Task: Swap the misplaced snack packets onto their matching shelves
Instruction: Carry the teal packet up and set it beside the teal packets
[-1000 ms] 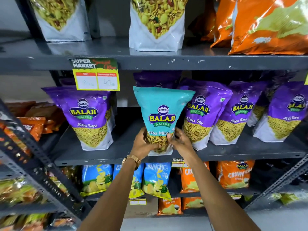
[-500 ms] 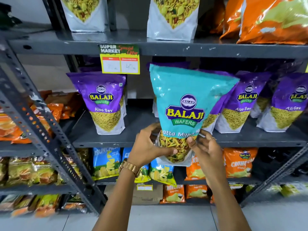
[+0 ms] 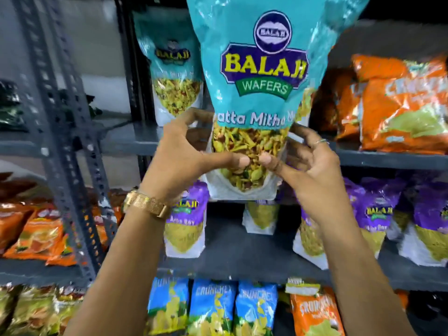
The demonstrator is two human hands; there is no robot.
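Teal packet (image 3: 261, 76): upright, raised before the upper shelf (image 3: 388, 158).
Left hand (image 3: 179, 163): fingers pinch its lower left edge.
Right hand (image 3: 312, 170): fingers pinch its lower right edge.

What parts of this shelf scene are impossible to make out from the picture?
Head view only:
- Teal Balaji packet: top cut off by the frame edge; flavour name's ends run off the sides.
- Teal packet behind: print blurred.
- Purple Aloo Sev packets: partly hidden by the left hand and right hand.
- Upper shelf: middle hidden by the held packet.
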